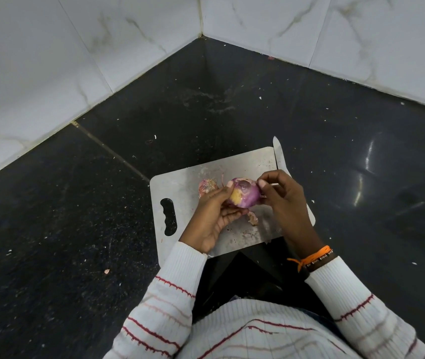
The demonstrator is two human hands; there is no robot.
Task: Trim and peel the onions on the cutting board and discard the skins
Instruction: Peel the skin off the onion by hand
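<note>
Both hands, left hand [212,216] & right hand [282,200], grip purple onion [243,194] over cutting board [180,182] near counter edge.

onion [245,194] purple, yellow patch | cutting board [180,187] grey | sleeves [172,294] white, red-striped

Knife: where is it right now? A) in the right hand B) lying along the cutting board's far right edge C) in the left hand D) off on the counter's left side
B: the knife lies at the cutting board right edge, untouched, while the left hand and right hand both hold the onion.
</note>
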